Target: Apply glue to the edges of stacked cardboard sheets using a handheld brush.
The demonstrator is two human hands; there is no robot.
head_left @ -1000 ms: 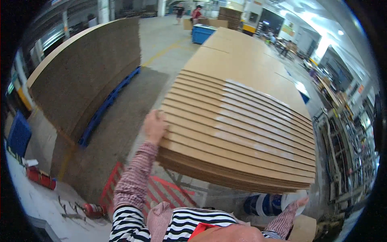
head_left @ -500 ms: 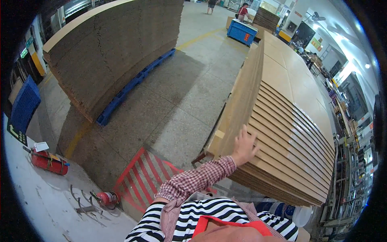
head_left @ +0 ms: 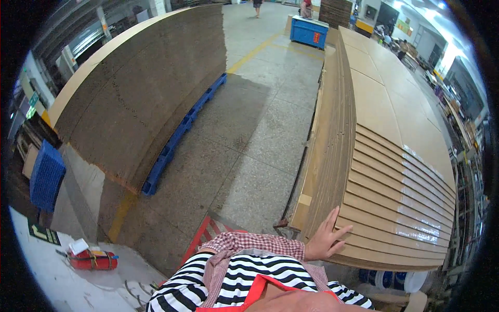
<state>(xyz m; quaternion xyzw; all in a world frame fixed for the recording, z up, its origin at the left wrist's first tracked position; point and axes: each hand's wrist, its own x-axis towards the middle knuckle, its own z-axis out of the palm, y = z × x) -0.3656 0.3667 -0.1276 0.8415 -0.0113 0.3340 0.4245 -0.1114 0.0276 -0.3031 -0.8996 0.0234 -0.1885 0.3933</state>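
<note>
My left hand (head_left: 327, 238), in a checked sleeve, rests on the near left corner of a big stack of brown cardboard sheets (head_left: 384, 208). Its fingers are spread and lie over the top sheets by the left edge, gripping nothing. Toward me the upper sheets are fanned out in overlapping steps, while farther off they lie flat. A shiny strip of clear film or tape (head_left: 416, 229) runs across the fanned part. My right hand is out of sight.
A tall cardboard stack (head_left: 150, 88) stands on a blue pallet (head_left: 182, 127) at the left. Near the wall are a red fire extinguisher (head_left: 93, 261) and blue plastic pallets or crates (head_left: 48, 174). A blue cart (head_left: 308, 32) and people stand far off.
The view has shifted, bringing the fanned sheets lower and to the right. My left hand has drawn in closer to my body, still on the stack's near left corner.
</note>
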